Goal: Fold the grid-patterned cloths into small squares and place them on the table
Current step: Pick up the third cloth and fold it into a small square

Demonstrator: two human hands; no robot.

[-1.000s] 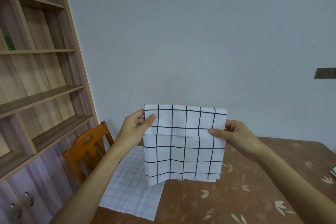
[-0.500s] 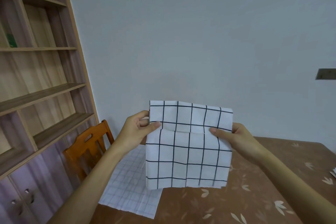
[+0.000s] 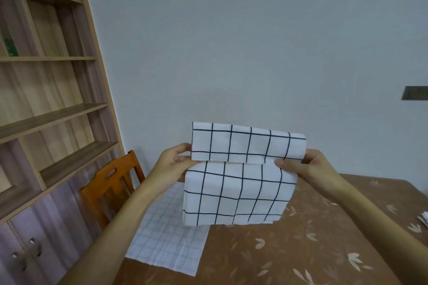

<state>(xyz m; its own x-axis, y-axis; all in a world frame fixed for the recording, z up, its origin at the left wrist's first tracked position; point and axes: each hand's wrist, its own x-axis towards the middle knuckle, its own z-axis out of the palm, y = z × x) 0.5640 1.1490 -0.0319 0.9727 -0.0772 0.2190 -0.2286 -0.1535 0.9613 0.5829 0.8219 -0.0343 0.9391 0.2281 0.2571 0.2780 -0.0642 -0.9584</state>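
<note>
Nearest the camera, two bare forearms reach forward over the brown bench (image 3: 301,250), whose top is printed with pale leaf shapes. On its left part a fine-grid cloth (image 3: 166,245) lies flat and opened out, one corner close to the bench's near edge. At the far right edge of the view a small white scrap (image 3: 424,221) lies on the bench; what it is cannot be told.

Beyond that, both hands hold the large-grid cloth (image 3: 236,192) up in the air above the bench, roughly at the middle of the view and partly in front of the fine-grid cloth. The cloth is white with dark lines. Its top portion is turned over toward the camera as a flap, and the rest hangs down below the hands.

The left hand (image 3: 172,164) has a pinching grip on the cloth's left edge, just under the flap: the thumb lies on the near face and the fingers curl behind. The right hand (image 3: 308,168) pinches the right edge at the same height, thumb laid across the near face below the flap, fingers curled behind the cloth.

Farther back on the left an orange-brown wooden chair (image 3: 111,183) stands at the bench. Behind it rises a wooden shelf unit (image 3: 46,111) with cupboard doors at the bottom. The pale wall (image 3: 231,41) fills the background, with a dark plate (image 3: 414,93) at its right.
</note>
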